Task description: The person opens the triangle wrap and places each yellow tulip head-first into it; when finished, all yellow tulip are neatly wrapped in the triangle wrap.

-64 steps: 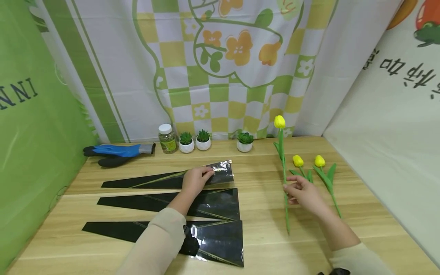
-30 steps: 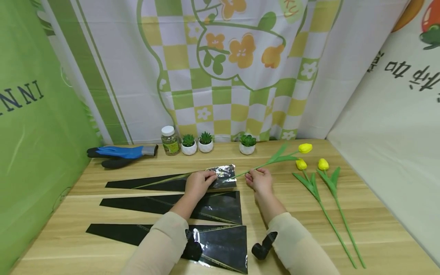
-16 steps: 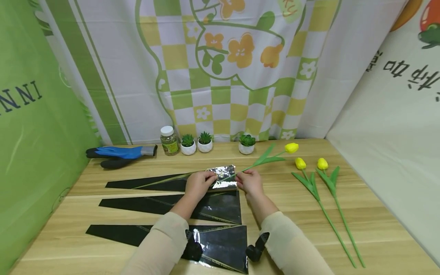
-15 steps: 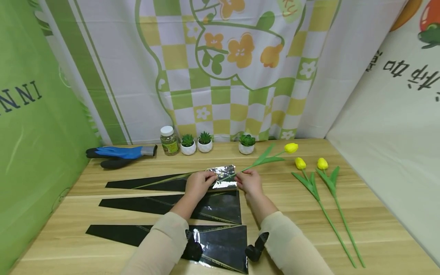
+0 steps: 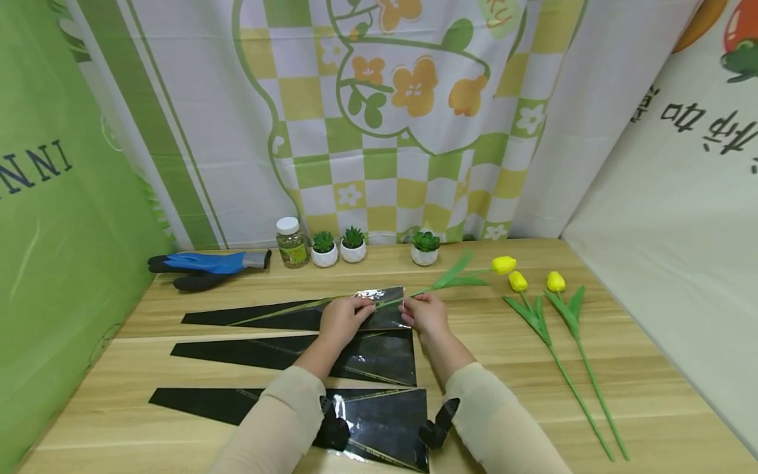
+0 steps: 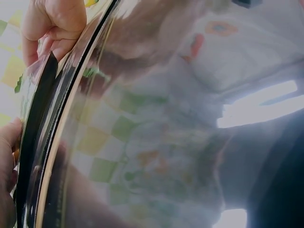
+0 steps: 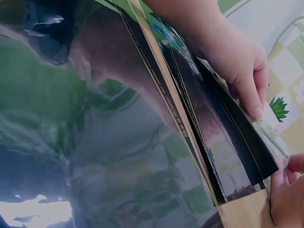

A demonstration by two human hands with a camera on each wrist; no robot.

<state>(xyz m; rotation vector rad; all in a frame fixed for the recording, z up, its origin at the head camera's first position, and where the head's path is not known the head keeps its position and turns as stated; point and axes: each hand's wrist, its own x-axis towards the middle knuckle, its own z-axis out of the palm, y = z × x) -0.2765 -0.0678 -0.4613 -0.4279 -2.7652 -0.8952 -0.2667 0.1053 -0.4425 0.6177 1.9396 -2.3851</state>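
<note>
In the head view, my left hand [image 5: 343, 317] pinches the upper edge of the farthest flower sleeve [image 5: 254, 315], black with a clear front. My right hand [image 5: 428, 314] is at that sleeve's wide right end, its fingertips pinching the clear film at the mouth. An artificial yellow tulip [image 5: 453, 274] lies slanted there, its stem running toward my left thumb and its bloom out to the right. Whether the stem is inside the film is hard to tell. Both wrist views show the sleeve's layers standing apart between my right hand [image 7: 290, 197] and left hand [image 7: 237, 61].
Two more flower sleeves [image 5: 361, 359] [image 5: 387, 421] lie nearer me. Two yellow tulips [image 5: 545, 336] [image 5: 583, 342] rest at right. Along the back stand a lidded jar [image 5: 292, 245], three potted succulents [image 5: 425, 249] and blue-black gloves [image 5: 207, 263].
My right hand brought the tulip from the right to the sleeve's mouth, then moved its fingertips slightly down at the sleeve's end. The bloom dipped a little. The left hand stayed on the sleeve.
</note>
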